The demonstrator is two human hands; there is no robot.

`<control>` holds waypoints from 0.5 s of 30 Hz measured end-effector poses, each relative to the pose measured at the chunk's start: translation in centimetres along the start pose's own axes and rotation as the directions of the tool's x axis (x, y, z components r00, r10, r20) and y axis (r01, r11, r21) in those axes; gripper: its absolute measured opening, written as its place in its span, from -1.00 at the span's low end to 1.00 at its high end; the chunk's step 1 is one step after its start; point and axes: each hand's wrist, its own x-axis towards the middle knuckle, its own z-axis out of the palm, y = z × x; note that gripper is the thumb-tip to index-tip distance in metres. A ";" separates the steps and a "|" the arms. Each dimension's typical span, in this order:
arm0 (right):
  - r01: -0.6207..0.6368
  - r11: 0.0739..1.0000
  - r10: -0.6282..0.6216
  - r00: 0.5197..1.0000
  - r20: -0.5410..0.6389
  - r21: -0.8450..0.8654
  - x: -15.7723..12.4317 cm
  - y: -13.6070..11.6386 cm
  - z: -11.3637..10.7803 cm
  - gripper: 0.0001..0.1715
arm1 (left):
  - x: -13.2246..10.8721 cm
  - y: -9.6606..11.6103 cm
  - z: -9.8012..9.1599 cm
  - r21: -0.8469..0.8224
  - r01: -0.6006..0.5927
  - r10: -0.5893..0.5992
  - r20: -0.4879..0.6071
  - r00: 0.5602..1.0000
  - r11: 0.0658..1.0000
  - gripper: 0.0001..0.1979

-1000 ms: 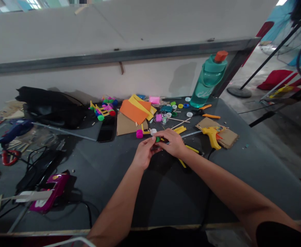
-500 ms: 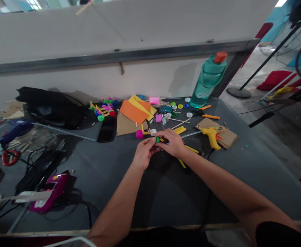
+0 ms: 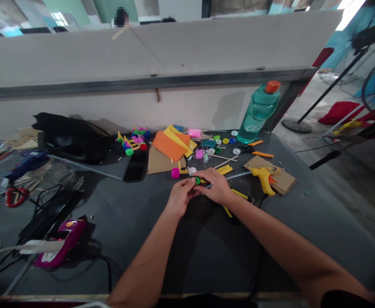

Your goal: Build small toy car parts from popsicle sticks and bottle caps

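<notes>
A small green bottle cap is pinched between my two hands above the dark table. My left hand grips its left side with thumb and fingers. My right hand closes on it from the right, its fingers partly hiding the piece. Just beyond my fingers lie a white cap and a magenta cap beside a thin yellow frame. Yellow strips rest behind my right hand, and yellow-and-black handled pliers lie partly under its wrist.
A yellow glue gun rests on cardboard at the right, near orange-handled pliers and a teal bottle. Behind are a phone, orange sheets and loose caps. At left are a black bag, cables and a magenta power strip.
The camera view has tilted up slightly, so the table items appear lower. Both hands stay together on the green cap, with only a slight shift of the fingers.
</notes>
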 end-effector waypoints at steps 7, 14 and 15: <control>-0.039 0.999 0.039 0.999 -0.014 0.002 -0.1 0.1 0.0 -0.72 | 0.1 -0.2 0.0 -0.023 0.012 -0.012 0.023 1.000 1.000 -0.70; -0.004 1.000 0.005 1.000 -0.014 0.010 0.0 0.1 0.0 -0.72 | 0.1 -0.2 -0.1 -0.032 0.004 -0.003 0.007 1.000 0.999 -0.71; -0.006 1.000 0.007 1.000 -0.016 0.012 0.0 0.0 0.0 -0.73 | 0.1 -0.2 -0.1 -0.037 0.006 -0.006 0.007 1.000 0.999 -0.71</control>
